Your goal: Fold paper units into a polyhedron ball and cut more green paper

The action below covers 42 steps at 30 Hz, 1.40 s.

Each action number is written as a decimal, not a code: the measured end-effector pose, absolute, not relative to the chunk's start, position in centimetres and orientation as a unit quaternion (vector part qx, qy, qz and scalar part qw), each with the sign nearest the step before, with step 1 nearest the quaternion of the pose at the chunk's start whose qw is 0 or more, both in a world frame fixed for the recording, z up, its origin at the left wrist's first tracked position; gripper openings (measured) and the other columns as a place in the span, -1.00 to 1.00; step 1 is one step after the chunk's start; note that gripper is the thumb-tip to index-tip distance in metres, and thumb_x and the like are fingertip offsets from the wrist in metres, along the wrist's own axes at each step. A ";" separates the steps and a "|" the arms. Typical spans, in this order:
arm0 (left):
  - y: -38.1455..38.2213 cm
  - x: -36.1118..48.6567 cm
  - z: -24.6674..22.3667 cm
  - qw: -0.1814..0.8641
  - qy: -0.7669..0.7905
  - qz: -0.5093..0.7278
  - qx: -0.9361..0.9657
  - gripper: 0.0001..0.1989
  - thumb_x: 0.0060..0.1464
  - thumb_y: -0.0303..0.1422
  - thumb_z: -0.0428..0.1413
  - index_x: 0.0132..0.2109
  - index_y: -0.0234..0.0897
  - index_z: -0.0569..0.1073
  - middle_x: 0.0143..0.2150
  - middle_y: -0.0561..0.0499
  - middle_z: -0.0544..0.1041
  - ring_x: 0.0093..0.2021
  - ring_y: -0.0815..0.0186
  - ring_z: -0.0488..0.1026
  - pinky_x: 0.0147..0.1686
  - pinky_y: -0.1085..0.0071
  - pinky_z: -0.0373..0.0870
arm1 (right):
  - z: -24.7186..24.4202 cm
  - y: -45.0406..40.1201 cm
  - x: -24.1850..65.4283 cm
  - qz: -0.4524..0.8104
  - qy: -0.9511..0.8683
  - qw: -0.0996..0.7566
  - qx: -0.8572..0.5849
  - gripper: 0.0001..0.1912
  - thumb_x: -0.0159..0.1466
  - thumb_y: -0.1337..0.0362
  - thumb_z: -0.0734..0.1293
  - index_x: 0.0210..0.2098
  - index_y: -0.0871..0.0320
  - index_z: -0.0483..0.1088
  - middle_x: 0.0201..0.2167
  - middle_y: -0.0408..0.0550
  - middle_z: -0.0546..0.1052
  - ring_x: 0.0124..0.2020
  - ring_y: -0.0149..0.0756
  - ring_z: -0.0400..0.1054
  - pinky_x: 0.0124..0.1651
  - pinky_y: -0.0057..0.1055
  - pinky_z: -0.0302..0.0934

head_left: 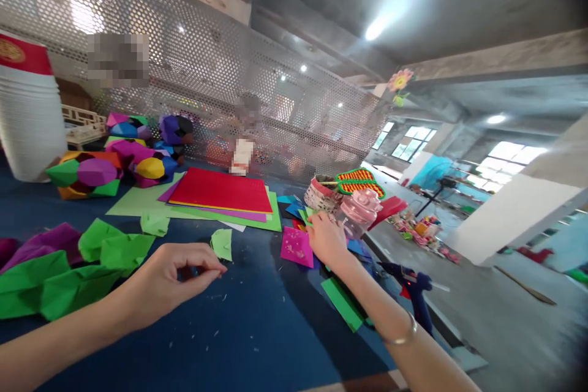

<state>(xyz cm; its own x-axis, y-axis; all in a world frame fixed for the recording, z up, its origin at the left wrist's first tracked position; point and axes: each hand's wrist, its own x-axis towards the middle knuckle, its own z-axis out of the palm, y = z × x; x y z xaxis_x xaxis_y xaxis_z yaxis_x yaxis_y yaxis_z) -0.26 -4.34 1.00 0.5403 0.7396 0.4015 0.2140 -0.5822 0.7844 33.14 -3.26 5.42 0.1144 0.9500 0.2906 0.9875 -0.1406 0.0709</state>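
Over the dark blue table, my left hand point(177, 272) is closed, thumb against fingertips. Whatever is between them, if anything, is too small to make out. Just beyond its fingers lies a small folded light green paper point(223, 244). My right hand point(327, 237) reaches into a pile of coloured paper pieces, its fingers curled down and pressed together. A bit of green paper point(305, 215) shows at its fingertips, but what they grip is hidden. Beside that hand is a magenta paper square point(296, 247). A green paper strip point(342, 303) lies under the right forearm.
Green folded papers point(87, 275) lie at left, with colourful paper balls point(92, 174) and stacked white cups point(30, 116) behind. A red-topped paper stack point(220, 190) is at centre. A pink-tinted jar point(361, 211) and a glue gun point(411, 288) stand near the right edge.
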 end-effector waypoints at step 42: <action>-3.0 0.1 0.3 0.416 0.368 0.370 0.745 -0.78 0.25 -0.28 -0.03 -0.35 -0.24 0.33 -0.46 0.11 0.33 -0.49 0.36 0.33 -0.53 0.49 0.28 | 3.7 -4.9 17.9 0.215 -0.779 0.398 -0.435 -0.77 0.36 0.16 0.36 -0.39 0.10 0.36 -0.40 -0.11 0.50 -0.29 -0.25 0.39 -0.21 -0.33 0.22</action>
<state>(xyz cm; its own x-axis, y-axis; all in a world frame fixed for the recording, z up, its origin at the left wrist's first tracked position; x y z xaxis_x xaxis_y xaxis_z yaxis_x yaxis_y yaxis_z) 0.06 -3.02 0.34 0.4549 0.8562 0.2450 0.2409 -0.3832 0.8917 17.92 -4.94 3.65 -0.3048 0.8485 0.4326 0.5070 0.5290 -0.6805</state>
